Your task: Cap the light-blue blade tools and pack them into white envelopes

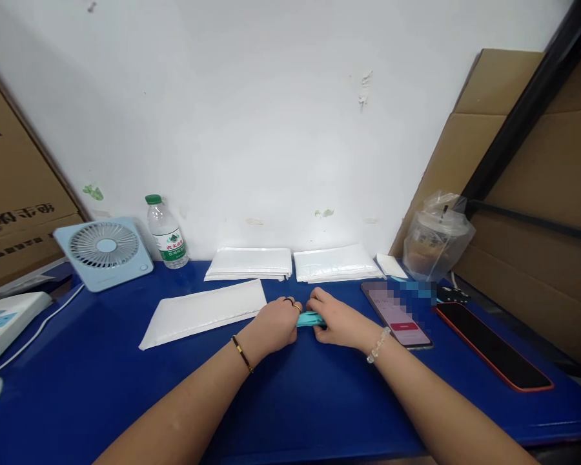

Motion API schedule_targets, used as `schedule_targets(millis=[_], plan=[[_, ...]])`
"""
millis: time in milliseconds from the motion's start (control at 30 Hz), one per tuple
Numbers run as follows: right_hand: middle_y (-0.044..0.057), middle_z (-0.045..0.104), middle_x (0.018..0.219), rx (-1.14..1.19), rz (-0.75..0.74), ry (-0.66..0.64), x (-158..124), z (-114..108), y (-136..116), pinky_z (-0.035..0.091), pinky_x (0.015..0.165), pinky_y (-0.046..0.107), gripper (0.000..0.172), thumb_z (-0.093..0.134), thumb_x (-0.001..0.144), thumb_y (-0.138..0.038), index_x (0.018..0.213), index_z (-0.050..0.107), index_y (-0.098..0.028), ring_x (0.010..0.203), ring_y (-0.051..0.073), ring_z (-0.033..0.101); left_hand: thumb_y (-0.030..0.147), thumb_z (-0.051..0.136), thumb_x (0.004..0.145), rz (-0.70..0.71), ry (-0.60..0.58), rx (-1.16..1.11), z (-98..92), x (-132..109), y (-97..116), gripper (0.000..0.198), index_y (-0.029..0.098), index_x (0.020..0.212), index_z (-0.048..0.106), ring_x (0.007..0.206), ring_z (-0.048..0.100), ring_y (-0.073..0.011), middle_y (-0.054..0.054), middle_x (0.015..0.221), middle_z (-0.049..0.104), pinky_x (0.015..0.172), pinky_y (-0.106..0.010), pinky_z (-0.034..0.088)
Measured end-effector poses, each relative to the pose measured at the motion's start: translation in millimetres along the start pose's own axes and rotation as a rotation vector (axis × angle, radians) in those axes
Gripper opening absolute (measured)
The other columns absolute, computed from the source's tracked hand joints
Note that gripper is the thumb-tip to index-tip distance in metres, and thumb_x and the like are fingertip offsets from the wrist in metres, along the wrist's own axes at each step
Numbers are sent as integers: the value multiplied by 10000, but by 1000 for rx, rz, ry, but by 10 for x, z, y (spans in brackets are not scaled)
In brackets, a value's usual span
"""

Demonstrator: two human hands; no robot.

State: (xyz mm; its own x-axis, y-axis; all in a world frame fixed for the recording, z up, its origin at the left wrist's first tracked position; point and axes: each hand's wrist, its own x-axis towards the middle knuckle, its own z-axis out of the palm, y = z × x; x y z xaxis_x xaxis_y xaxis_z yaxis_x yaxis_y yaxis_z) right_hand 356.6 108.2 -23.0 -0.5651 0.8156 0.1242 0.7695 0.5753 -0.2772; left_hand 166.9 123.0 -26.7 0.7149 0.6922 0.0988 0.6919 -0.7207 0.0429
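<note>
Both my hands meet at the middle of the blue table (pixel 126 381). My left hand (pixel 274 321), with rings and a dark bracelet, is closed on one end of a small teal object (pixel 310 318). My right hand (pixel 339 318), with a bead bracelet, grips its other end with curled fingers. The teal thing is mostly hidden between the hands, and I cannot tell what it is. A white padded envelope (pixel 206 311) lies flat just left of my left hand.
Two stacks of white envelopes (pixel 250 263) (pixel 336 263) lie by the wall. A small blue fan (pixel 105 252) and a water bottle (pixel 167 234) stand at back left. Two phones (pixel 399 316) (pixel 494 345) lie to the right, behind them a bagged drink cup (pixel 436 236). Cardboard stands on both sides.
</note>
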Motion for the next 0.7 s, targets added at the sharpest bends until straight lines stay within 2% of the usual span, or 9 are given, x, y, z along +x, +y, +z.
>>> schedule_targets(millis=[133, 333, 500, 600, 700], plan=[[73, 499, 956, -124, -22, 6, 38, 35, -15, 428, 750, 315, 214, 575, 650, -167, 851, 501, -170, 891, 214, 460, 184, 559, 691, -46, -57, 15, -18, 26, 51, 219, 150, 905, 525, 866, 542, -238, -109, 957, 571, 730, -339, 457], [88, 552, 945, -202, -24, -68, 69, 73, -61, 417, 790, 352, 224, 552, 684, -179, 900, 492, -171, 909, 240, 485, 200, 533, 704, -73, -67, -10, -14, 40, 80, 224, 135, 917, 552, 847, 565, -262, -128, 938, 598, 715, -370, 473], [94, 562, 986, -227, 30, -54, 69, 82, -129, 429, 689, 308, 260, 514, 730, -174, 988, 487, -161, 865, 227, 549, 222, 517, 738, -67, 12, 17, 9, 43, 107, 229, 137, 949, 543, 901, 560, -271, -128, 971, 600, 727, -367, 471], [83, 589, 976, -229, 52, -27, 48, 63, -170, 417, 638, 300, 297, 491, 749, -152, 1045, 478, -167, 816, 222, 584, 264, 499, 774, -112, 11, -10, 30, 69, 97, 220, 141, 952, 540, 799, 598, -258, -105, 878, 630, 695, -363, 470], [66, 608, 957, -179, 74, 11, -11, -76, -219, 420, 644, 301, 275, 506, 757, -162, 1031, 503, -186, 810, 223, 599, 318, 521, 765, -168, 12, -60, 35, 91, 58, 226, 166, 930, 552, 739, 618, -263, -87, 823, 648, 641, -349, 462]])
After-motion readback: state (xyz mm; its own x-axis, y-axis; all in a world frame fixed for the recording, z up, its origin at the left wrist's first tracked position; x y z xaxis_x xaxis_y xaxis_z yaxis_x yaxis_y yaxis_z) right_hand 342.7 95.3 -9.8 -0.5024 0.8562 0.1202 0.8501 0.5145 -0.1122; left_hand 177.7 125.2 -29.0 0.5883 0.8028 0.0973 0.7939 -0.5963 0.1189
